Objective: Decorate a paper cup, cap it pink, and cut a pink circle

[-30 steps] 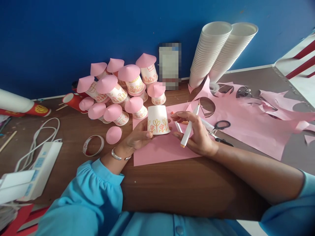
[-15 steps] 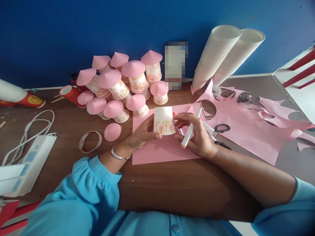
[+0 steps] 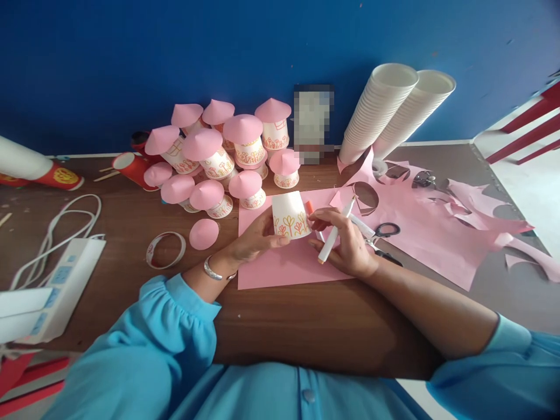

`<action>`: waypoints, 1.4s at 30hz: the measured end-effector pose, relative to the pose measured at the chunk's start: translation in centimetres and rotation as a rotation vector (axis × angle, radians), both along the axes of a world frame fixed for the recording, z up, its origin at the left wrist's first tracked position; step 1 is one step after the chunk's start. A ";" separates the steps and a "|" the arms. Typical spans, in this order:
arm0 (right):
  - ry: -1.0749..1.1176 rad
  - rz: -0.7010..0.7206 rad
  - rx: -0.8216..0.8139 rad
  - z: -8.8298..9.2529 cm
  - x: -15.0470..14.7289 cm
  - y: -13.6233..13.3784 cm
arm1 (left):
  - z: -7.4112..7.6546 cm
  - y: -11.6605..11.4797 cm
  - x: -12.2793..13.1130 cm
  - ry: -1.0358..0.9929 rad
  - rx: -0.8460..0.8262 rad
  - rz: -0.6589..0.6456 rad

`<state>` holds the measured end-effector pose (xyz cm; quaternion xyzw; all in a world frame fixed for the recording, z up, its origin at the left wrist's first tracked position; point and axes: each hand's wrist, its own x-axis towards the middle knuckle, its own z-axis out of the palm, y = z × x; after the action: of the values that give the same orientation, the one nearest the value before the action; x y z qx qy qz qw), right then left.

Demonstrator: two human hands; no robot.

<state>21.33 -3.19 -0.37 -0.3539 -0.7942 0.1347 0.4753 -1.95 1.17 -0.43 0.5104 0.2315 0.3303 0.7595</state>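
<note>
My left hand (image 3: 256, 239) grips an upturned white paper cup (image 3: 289, 214) with orange and yellow flowers drawn round its rim, over a pink paper sheet (image 3: 280, 265). My right hand (image 3: 347, 242) is closed on a white marker (image 3: 336, 230) held slantwise, with its fingertips near the cup's right side. A second marker with an orange tip (image 3: 310, 207) lies by those fingers.
A heap of decorated cups with pink cone lids (image 3: 219, 157) lies behind. A loose pink cone (image 3: 203, 233) and tape ring (image 3: 165, 249) sit at left. Two stacks of white cups (image 3: 394, 111), cut pink paper (image 3: 441, 224), scissors (image 3: 385, 233) lie right; a power strip (image 3: 56, 286) far left.
The cup has tilted slightly in my left hand. My right hand with the marker has drawn a little closer to the cup.
</note>
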 end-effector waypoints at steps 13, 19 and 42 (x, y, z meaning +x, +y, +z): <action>-0.121 0.023 0.123 -0.9 0.9 0.1 | 0.7 0.4 -0.2 -0.044 -0.068 0.018; -0.139 0.027 0.094 -1.0 1.1 0.1 | 1.4 0.4 -0.3 -0.086 -0.173 0.014; -0.011 -0.069 0.074 0.9 0.3 -0.9 | 2.2 -4.1 0.1 -0.147 -0.247 0.243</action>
<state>21.64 -4.10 0.57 -0.3639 -0.7887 0.0870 0.4877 -1.85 -2.97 1.74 0.3558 0.2742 0.4252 0.7858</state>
